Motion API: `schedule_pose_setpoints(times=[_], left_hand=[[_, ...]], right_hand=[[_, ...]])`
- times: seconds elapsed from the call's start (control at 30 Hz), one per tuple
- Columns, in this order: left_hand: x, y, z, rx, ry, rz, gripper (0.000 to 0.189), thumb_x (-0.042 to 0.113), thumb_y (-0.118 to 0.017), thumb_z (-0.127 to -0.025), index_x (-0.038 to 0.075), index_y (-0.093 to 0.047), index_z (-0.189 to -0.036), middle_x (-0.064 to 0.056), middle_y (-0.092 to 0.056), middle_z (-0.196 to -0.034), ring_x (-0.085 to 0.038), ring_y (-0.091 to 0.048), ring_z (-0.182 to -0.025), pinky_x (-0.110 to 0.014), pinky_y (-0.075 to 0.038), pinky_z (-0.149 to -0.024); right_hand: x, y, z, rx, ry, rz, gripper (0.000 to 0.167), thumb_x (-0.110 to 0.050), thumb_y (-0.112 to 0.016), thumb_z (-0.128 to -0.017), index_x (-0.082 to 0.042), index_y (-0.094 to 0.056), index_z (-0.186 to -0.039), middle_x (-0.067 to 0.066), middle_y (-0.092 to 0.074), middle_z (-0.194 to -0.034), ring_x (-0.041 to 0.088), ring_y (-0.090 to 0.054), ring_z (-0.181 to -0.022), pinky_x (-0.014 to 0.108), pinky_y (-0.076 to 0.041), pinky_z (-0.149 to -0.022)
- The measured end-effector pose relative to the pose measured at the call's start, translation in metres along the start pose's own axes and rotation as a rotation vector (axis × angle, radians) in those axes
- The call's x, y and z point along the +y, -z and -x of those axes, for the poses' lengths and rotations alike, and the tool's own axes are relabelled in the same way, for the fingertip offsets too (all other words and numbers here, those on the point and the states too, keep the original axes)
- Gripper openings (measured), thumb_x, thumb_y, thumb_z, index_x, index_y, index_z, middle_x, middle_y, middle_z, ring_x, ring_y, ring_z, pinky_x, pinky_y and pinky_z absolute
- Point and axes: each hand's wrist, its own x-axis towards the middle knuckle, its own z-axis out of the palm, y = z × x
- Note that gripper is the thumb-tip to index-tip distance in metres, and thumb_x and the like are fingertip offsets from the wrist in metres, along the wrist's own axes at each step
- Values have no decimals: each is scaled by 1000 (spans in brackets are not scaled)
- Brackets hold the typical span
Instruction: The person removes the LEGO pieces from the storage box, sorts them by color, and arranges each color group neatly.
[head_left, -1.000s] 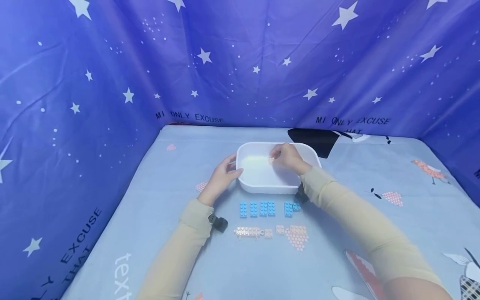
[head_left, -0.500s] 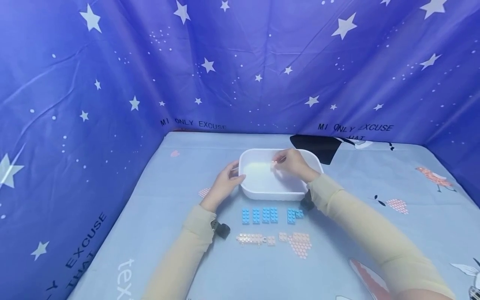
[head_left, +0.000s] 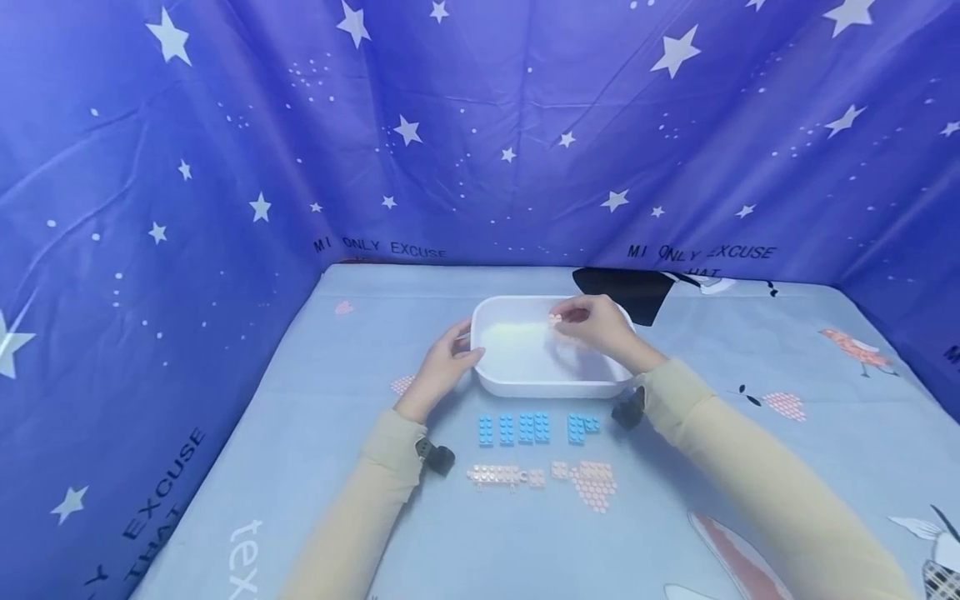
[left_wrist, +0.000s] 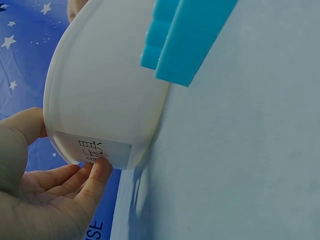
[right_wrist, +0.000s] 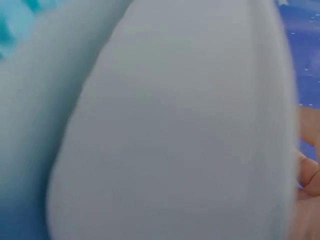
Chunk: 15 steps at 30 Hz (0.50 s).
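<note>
A white plastic bin (head_left: 555,388) stands on the bed-like surface. My left hand (head_left: 441,368) grips its left end, thumb at the rim and fingers against the outside; in the left wrist view a printed label (left_wrist: 120,155) shows there. Over the bin's right half, my right hand (head_left: 602,329) pinches a small pale pink toy brick (head_left: 555,318) between thumb and fingers. In the right wrist view the bin's wall (right_wrist: 175,125) hides most of that hand. The bin's lower right inside is partly hidden by the hand.
In front of the bin lies a row of blue bricks (head_left: 534,427). Nearer still is a row of pale pink bricks (head_left: 495,475), with more pink bricks (head_left: 596,472) to its right. A blue star-patterned curtain (head_left: 480,125) encloses the back and sides.
My right hand has lifted and drawn rightward within the bin, bringing the pink brick with it. The left hand keeps its grip on the bin; the head view has shifted slightly.
</note>
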Motion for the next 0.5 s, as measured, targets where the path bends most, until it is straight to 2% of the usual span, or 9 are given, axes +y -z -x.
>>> schedule_pose_setpoints(times=[0.17,0.3,0.5], left_hand=[[0,1,0,-1,7,-16,64,22,-64,-92,16,-36,-150,-13,-44,-149,-32,-50,-131,-47,-45,-107],[-1,1,0,-5,12,-17,64,22,-64,-93,17,-36,-150,-13,-43,-150,-33,-50,-131,-47,-45,-108],[3,1,-1,-18,-5,-29,64,21,-63,-93,14,-34,-150,-15,-41,-151,-34,-48,-132,-46,-45,-108]], right_hand=[[0,5,19,-12,57,-113,25,-11,-73,-84,-3,-71,-108,14,-70,-107,19,-65,-92,20,-56,-81],[1,8,33,1,112,-132,25,-10,-73,-84,-1,-71,-108,15,-70,-105,16,-65,-90,15,-55,-79],[2,18,56,15,164,-151,24,-11,-74,-84,-1,-72,-106,15,-71,-100,4,-65,-84,13,-55,-78]])
